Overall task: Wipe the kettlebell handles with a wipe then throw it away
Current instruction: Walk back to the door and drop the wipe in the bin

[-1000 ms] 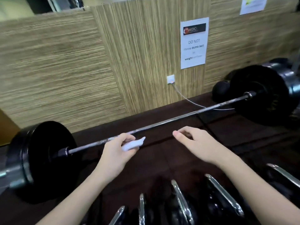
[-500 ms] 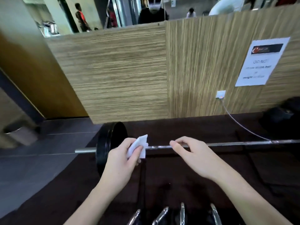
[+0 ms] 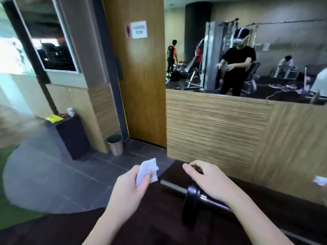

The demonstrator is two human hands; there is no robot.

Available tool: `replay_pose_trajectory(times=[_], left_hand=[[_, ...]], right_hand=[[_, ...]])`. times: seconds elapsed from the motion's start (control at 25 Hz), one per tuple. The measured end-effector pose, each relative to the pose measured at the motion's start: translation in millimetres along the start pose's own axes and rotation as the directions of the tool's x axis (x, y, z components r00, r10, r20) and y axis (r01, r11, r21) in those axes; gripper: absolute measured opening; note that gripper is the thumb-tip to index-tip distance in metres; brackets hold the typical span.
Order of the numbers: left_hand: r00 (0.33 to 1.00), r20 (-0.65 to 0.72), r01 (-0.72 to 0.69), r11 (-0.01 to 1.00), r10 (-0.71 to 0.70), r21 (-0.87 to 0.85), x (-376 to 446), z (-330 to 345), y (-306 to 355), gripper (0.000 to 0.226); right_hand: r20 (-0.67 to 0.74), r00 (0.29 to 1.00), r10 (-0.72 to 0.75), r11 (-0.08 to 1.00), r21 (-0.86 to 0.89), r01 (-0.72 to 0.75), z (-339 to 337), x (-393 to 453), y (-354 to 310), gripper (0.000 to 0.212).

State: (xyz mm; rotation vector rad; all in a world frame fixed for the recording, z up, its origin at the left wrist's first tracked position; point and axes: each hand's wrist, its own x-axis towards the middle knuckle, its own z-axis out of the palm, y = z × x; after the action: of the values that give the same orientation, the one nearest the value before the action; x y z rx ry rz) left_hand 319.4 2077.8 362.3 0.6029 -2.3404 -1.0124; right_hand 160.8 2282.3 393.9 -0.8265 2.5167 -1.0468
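The head view shows the left hand (image 3: 130, 188) nearest, closed around a crumpled white wipe (image 3: 147, 171) pinched between thumb and fingers, with most of the sheet sticking up above the knuckles. Just beside it, the right hand (image 3: 210, 181) is empty, fingers loosely curled and touching nothing, hovering over the black plate (image 3: 190, 206) of a barbell (image 3: 172, 185) that lies on the dark mat. No kettlebell handles are in sight, so I judge the step in hand to be the throwing away.

Farther off to the left, a small metal bin (image 3: 115, 144) stands on the grey tiled floor (image 3: 53, 175) by the wooden door (image 3: 141, 85), well apart from the hands, with a dark cabinet (image 3: 72, 137) just beside it. To do this well, the pinch should stay firm while walking, since the loose upper part of the wipe could slip or flutter out. The path should swing left of the barbell end, which juts toward the tiles. The hand should come right above the bin's open mouth before letting go; a toss from a distance risks a miss with something this light.
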Motion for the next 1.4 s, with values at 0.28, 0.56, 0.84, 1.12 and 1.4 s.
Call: replay_pose_trajectory(times=[0.28, 0.56, 0.84, 1.12, 1.4], left_hand=[[0.97, -0.202, 0.146, 0.989, -0.135, 0.039, 47.2, -250.4, -125.2, 0.032], [0.924, -0.318, 0.239, 0.97, -0.212, 0.048, 83.8, -369.1, -234.4, 0.039], [0.931, -0.278, 0.243, 0.97, -0.234, -0.006, 206.0, -388.4, -319.7, 0.037], [0.967, -0.187, 0.182, 0.983, -0.172, 0.035, 372.1, -387.4, -380.9, 0.033], [0.984, -0.118, 0.143, 0.988, -0.137, 0.049, 562.6, -364.9, -444.4, 0.034]], right_hand=[[0.107, 0.982, -0.156, 0.988, 0.021, 0.155, 125.9, 88.7, -225.9, 0.048], [0.183, 0.969, -0.164, 0.985, -0.014, 0.17, 242.2, 180.9, -324.6, 0.056], [0.182, 0.977, -0.107, 0.992, -0.047, 0.117, 307.2, 310.0, -362.9, 0.056], [0.129, 0.987, -0.092, 0.993, -0.057, 0.101, 334.1, 464.9, -379.0, 0.052], [0.056, 0.998, -0.012, 1.0, 0.002, 0.012, 353.2, 626.9, -381.1, 0.053]])
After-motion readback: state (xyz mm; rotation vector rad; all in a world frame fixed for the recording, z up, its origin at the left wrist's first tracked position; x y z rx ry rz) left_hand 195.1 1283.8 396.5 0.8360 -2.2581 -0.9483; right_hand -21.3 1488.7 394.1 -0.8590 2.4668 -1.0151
